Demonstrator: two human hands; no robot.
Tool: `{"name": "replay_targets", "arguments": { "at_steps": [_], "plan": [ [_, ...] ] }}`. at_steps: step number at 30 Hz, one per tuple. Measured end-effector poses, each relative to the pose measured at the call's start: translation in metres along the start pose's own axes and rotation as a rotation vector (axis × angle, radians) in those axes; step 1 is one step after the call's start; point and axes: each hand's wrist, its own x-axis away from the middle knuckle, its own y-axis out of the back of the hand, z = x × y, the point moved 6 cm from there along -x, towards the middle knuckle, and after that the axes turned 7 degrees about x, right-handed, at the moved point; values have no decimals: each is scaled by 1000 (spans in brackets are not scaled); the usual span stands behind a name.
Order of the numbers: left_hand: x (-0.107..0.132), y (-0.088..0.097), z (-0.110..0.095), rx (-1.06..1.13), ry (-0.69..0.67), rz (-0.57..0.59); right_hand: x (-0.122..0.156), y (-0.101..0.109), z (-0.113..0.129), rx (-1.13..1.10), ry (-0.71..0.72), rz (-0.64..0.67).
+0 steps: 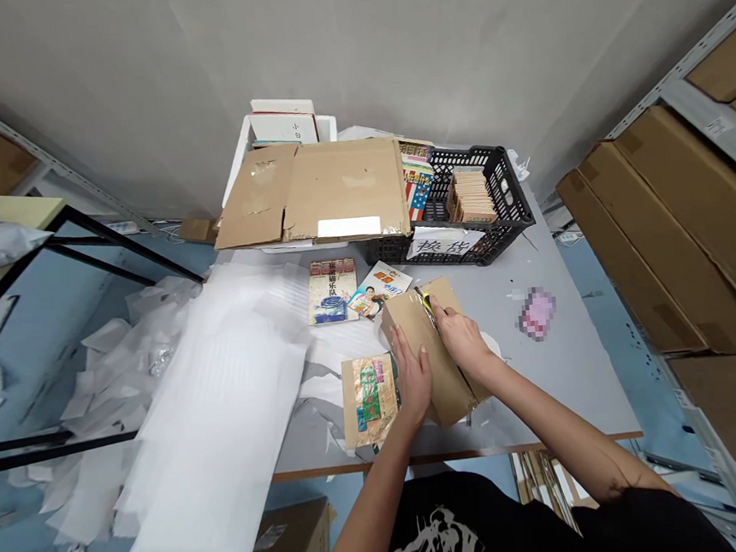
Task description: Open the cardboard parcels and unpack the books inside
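Along the back of the tabletop (576, 378), in the head view, a black crate (500, 243) holds a tight row of thin books (472, 196) and some colourful books (417, 184); beside it, flattened cardboard (347, 183) partly covers a white bin (329, 130) with white books (284, 126) in it. Nearer the front edge lies a cardboard box (442, 390), the left hand (414, 375) laid against its left side, fingers extended, gripping nothing, the right hand (460, 334) curled around a yellow-and-black tool (427, 299) over its upper face.
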Motion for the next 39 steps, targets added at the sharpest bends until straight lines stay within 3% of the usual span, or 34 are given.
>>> {"name": "replay_targets", "arguments": {
  "at_steps": [18, 27, 35, 39],
  "plan": [
    [-6, -7, 3, -16, -38, 12, 8, -3, 5, 19, -6, -41],
    [-7, -6, 3, -15, -53, 2, 14, 10, 4, 54, -1, 20],
    [-4, -4, 4, -5, -36, 3, 17, -8, 7, 79, -6, 7],
    [-6, -3, 3, -8, -40, 6, 35, -6, 6, 101, -3, 33]
  ]
}}
